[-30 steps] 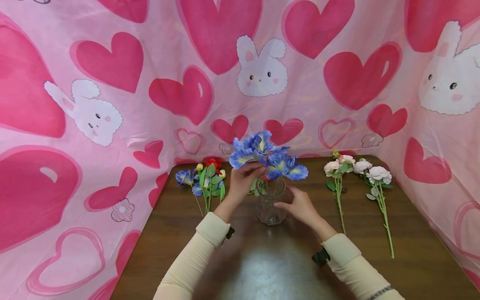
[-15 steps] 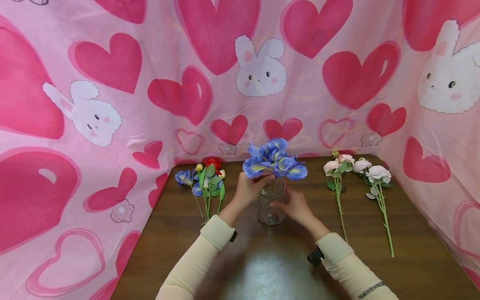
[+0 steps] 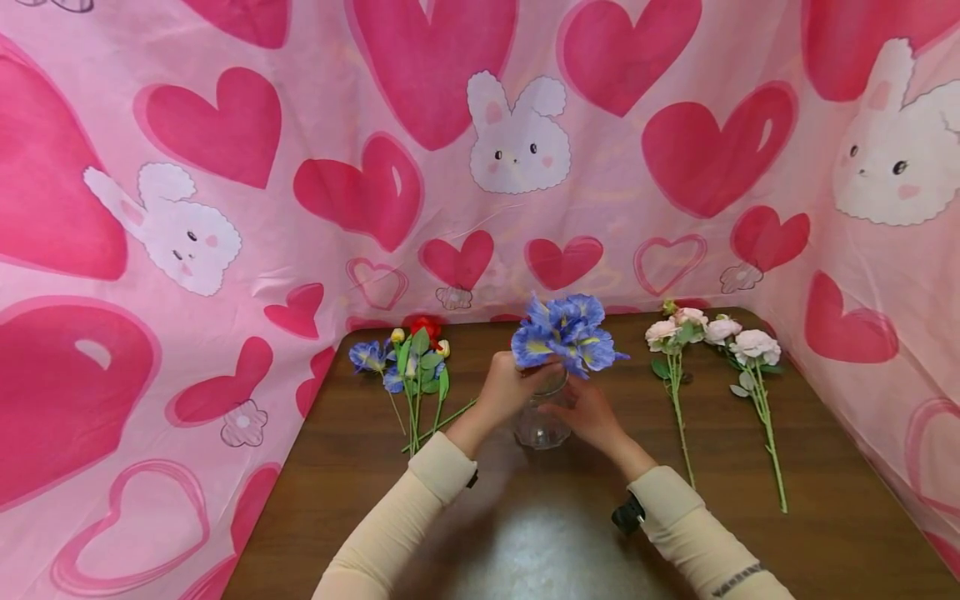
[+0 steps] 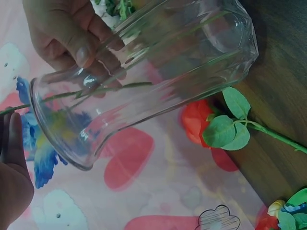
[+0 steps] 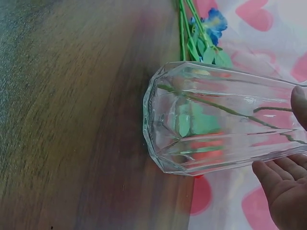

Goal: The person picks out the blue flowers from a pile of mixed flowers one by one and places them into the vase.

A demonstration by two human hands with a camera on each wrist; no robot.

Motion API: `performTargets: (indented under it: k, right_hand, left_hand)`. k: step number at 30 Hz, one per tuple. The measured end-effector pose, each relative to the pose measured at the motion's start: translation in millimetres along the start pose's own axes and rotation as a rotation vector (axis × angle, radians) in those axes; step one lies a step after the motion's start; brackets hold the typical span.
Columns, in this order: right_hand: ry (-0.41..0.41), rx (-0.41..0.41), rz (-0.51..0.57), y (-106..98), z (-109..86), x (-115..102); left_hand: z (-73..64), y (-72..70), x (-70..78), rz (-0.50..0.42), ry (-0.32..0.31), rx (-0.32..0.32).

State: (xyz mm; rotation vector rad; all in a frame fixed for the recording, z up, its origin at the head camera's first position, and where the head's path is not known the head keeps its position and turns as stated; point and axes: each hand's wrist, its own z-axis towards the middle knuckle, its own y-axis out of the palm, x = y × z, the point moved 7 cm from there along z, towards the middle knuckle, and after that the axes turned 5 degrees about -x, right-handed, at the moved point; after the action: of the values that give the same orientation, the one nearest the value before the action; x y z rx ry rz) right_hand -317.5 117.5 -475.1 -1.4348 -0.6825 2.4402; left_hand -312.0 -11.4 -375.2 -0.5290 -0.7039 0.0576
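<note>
A clear glass vase stands upright on the table, its wall ribbed near the base. My right hand holds it from the right around the upper part, thumb on one side and fingers on the other. Over the mouth, my left hand pinches a blue iris by its stem just beneath the petals. Blue blooms overlap there, covering much of the rim. Through the glass in the right wrist view, one green stem runs down to the base, while another stem ends about midway.
Left lie blue irises, yellowish buds and a red flower. Pale pink flowers lie right on the dark wooden table. Behind the vase is a red rose. A pink heart-print cloth surrounds the table.
My left hand has moved right and down with the blue iris, bringing the blooms together lower over the vase mouth. My right hand stays at the vase.
</note>
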Motion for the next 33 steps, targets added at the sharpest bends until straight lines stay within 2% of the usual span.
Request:
performTargets:
  k: [7, 14, 19, 26, 33]
  right_hand:
    - [0.031, -0.012, 0.038, 2, -1.5, 2]
    - [0.109, -0.009, 0.016, 4, -3.4, 8]
    - [0.040, 0.007, 0.065, 4, -2.3, 4]
    - [-0.019, 0.035, -0.029, 1, -4.9, 1]
    - [-0.033, 0.040, -0.046, 1, -5.0, -1]
  left_hand:
    - [-0.8, 9.1, 3.9, 0.223, 0.046, -0.025]
    - [-1.6, 17.6, -0.2, 0.319, 0.010, -0.087]
    - [-1.7, 22.0, -1.9, 0.412, -0.006, -0.123]
    - [0.8, 26.2, -6.7, 0.470, -0.076, -0.183]
    - [0.4, 29.2, -13.1, 0.542, -0.111, -0.203]
